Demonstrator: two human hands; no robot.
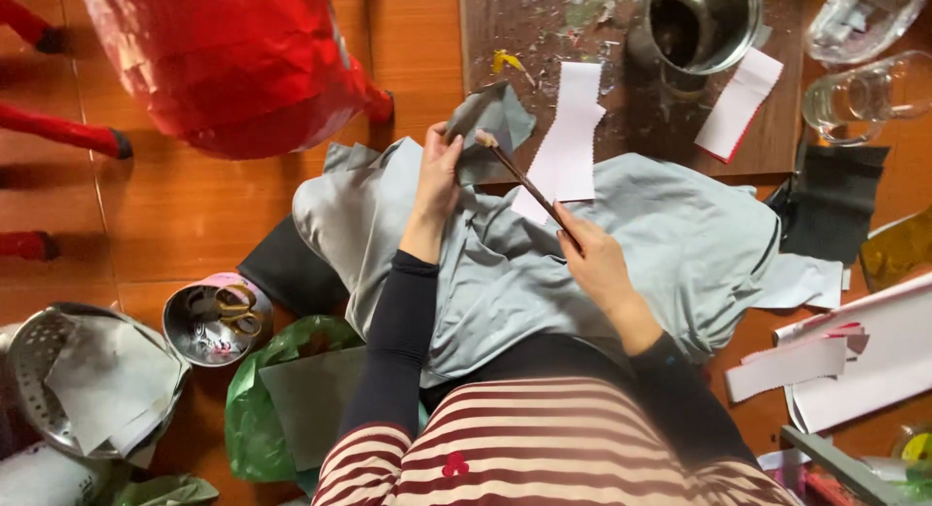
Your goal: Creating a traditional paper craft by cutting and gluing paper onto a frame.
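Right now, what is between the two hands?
In the head view, the brown brush runs from the right hand up to the grey paper piece held by the left hand. Under that stretch lies light grey cloth.

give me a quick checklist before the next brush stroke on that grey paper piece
1. Left hand grips the grey paper piece: ok.
2. Right hand holds the brush by its handle: ok.
3. Brush tip touches the paper: ok.
4. Brush tip loaded: cannot tell.
5. Metal pot stands upright on the stained board: ok.
6. Grey cloth lies across the lap under the work: ok.
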